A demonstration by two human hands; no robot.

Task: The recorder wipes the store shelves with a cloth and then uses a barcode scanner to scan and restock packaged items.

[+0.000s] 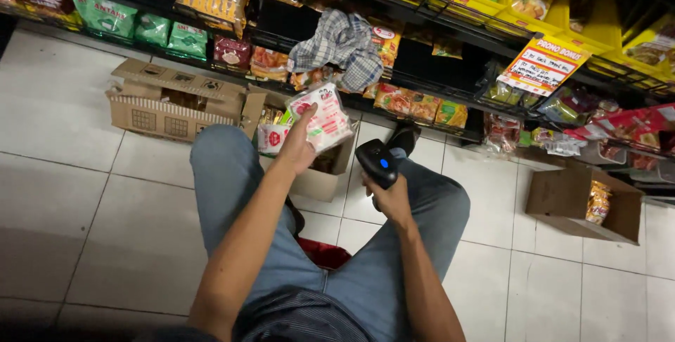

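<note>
The left hand (299,146) holds up a glossy plastic snack packet (321,118), white with red and pink print; its fingers grasp the crinkled packet from below, above an open brown cardboard box (320,182) on the tiled floor (84,194). The right hand (391,200) has its fingers clenched around a black handheld scanner (377,163) of smooth hard plastic with a small blue light. A checked cloth (342,45) lies crumpled on the dark wire shelf (436,82).

Left hand (299,146) grips snack packet (325,120); right hand (391,198) grips scanner (377,162), probably barcode type.
</note>
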